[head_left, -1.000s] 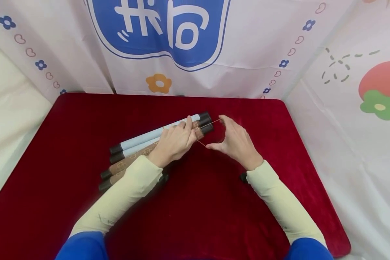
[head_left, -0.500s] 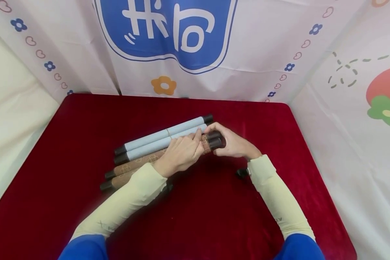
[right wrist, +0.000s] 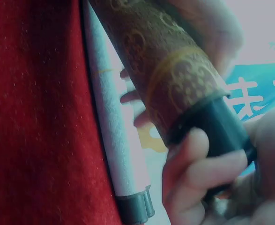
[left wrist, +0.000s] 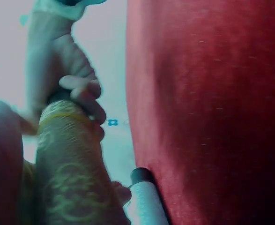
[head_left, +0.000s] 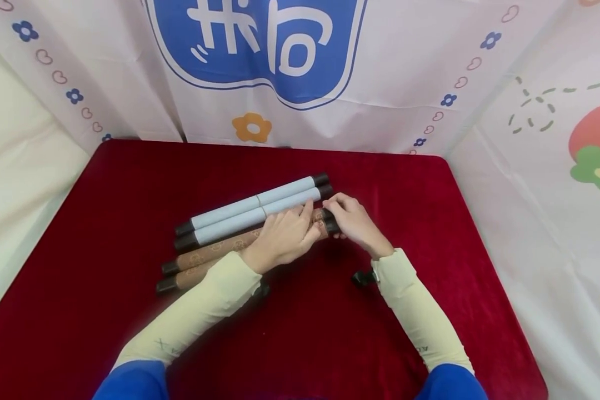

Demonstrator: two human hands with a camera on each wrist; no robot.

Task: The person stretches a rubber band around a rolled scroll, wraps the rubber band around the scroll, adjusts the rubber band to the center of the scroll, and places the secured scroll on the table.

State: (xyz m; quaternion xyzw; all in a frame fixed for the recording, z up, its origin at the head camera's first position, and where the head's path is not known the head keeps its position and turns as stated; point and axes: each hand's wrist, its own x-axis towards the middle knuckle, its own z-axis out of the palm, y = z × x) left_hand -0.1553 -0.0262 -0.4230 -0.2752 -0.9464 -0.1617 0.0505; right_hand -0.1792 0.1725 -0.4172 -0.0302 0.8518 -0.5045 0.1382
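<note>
My left hand [head_left: 284, 236] grips two brown patterned scrolls [head_left: 195, 258] near their right ends, its fingers laid across them. They lie side by side, slanting up to the right. My right hand [head_left: 352, 222] curls its fingers and thumb about their black end caps [right wrist: 219, 129]. A thin yellowish rubber band [right wrist: 172, 58] circles the brown patterned part just short of the caps, and the left wrist view shows this rubber band [left wrist: 64, 115] too. Just beyond lie two light blue scrolls [head_left: 240, 222] with black ends, a rubber band [head_left: 261, 204] around their middle.
A dark red cloth [head_left: 290, 333] covers the table. Behind it hangs a white printed curtain [head_left: 380, 111], with another curtain on the right. Small black devices [head_left: 364, 278] sit at both wrists.
My right hand has brought the stretched rubber band from right of the brown scrolls onto their ends, and its fingers have closed in. The brown scrolls' right ends have moved away from the blue pair.
</note>
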